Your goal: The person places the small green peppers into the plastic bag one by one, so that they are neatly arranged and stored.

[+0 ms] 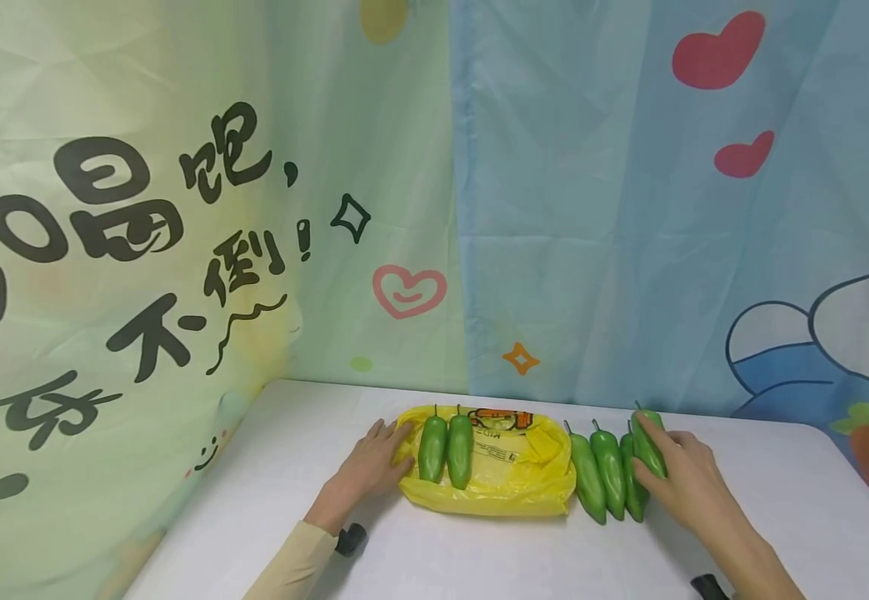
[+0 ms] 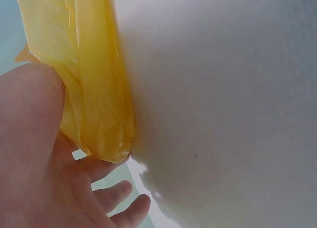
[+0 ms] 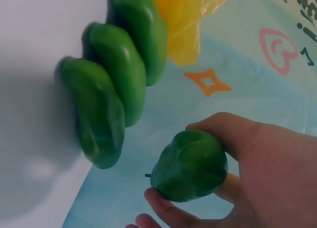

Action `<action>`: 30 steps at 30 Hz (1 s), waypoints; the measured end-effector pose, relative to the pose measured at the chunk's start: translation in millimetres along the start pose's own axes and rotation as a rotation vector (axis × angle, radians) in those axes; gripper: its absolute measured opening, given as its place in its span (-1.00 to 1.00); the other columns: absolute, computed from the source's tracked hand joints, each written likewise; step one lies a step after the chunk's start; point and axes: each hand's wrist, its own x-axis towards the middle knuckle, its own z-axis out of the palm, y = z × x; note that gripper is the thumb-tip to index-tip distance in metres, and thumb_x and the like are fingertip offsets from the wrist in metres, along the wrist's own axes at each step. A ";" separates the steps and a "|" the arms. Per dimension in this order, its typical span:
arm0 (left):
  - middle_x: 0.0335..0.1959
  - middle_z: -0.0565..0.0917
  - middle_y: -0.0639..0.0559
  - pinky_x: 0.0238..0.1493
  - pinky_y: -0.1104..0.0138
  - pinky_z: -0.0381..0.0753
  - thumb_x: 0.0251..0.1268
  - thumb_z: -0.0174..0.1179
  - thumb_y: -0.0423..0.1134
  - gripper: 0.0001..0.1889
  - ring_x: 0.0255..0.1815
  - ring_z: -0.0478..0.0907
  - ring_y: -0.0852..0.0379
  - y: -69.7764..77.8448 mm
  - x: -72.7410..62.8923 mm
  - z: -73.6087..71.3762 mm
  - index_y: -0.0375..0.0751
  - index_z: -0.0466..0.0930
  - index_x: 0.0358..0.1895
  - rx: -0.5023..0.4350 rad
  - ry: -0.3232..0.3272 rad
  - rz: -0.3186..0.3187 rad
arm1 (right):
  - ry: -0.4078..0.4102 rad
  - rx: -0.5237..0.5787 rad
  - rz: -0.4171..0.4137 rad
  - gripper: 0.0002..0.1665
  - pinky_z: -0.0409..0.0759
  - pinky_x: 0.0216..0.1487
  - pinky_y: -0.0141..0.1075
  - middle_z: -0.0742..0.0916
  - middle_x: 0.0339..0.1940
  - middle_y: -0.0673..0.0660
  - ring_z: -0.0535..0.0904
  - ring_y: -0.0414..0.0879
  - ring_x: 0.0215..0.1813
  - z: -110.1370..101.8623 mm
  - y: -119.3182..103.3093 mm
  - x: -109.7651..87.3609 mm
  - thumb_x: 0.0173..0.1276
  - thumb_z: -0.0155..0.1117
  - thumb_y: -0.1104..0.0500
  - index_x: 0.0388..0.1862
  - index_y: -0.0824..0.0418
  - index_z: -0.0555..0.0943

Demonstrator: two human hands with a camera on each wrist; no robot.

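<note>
A yellow plastic bag (image 1: pixel 497 498) lies spread on the white table, with two green peppers (image 1: pixel 460 452) side by side on its left part. At the bag's left edge is my left hand (image 1: pixel 371 460); the left wrist view shows the bag's edge (image 2: pixel 96 84) between thumb and fingers. My right hand (image 1: pixel 680 477) holds a green pepper (image 3: pixel 193 163) between thumb and fingers, raised off the table. Just left of it, three more green peppers (image 1: pixel 610 472) lie in a row to the right of the bag, stems pointing away.
The white table (image 1: pixel 479 558) runs back to a printed cloth (image 1: pixel 554 208) with hearts and dark lettering. Another cloth wall (image 1: pixel 127 350) stands along the left side. Dark wrist straps (image 1: pixel 350 540) show below the hands.
</note>
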 end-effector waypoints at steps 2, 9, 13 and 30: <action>0.53 0.30 -0.27 0.54 -0.20 0.20 0.48 0.10 -0.03 -0.37 0.59 0.10 -0.35 0.1 -0.2 -0.3 -0.10 0.26 0.53 -0.001 0.000 0.000 | -0.003 0.000 0.002 -0.22 0.57 -0.17 0.33 0.53 0.05 0.67 0.48 0.59 0.06 -0.2 -2.4 0.7 0.35 0.28 0.12 0.49 0.31 0.31; 0.53 0.31 -0.27 0.54 -0.19 0.22 0.49 0.09 -0.02 -0.38 0.59 0.11 -0.35 0.4 -1.0 0.2 -0.09 0.26 0.53 0.002 0.001 0.004 | -0.035 0.001 0.020 -0.20 0.61 -0.19 0.27 0.52 0.10 0.65 0.47 0.56 0.08 -2.6 -12.9 4.4 0.36 0.25 0.10 0.53 0.28 0.27; 0.53 0.31 -0.28 0.53 -0.19 0.22 0.49 0.08 -0.02 -0.38 0.58 0.11 -0.35 0.1 -0.7 0.6 -0.10 0.26 0.53 0.001 0.004 0.009 | -0.054 -0.004 0.024 -0.19 0.60 -0.12 0.33 0.50 0.13 0.65 0.45 0.56 0.12 -4.0 -20.2 6.8 0.37 0.26 0.10 0.54 0.27 0.25; 0.54 0.28 -0.26 0.55 -0.19 0.19 0.50 0.07 -0.01 -0.38 0.60 0.09 -0.33 0.4 0.3 0.1 -0.07 0.24 0.54 0.000 -0.003 -0.003 | -0.070 0.020 -0.025 -0.19 0.58 -0.04 0.37 0.50 0.19 0.62 0.43 0.55 0.17 -2.6 -43.1 13.8 0.37 0.27 0.10 0.56 0.20 0.26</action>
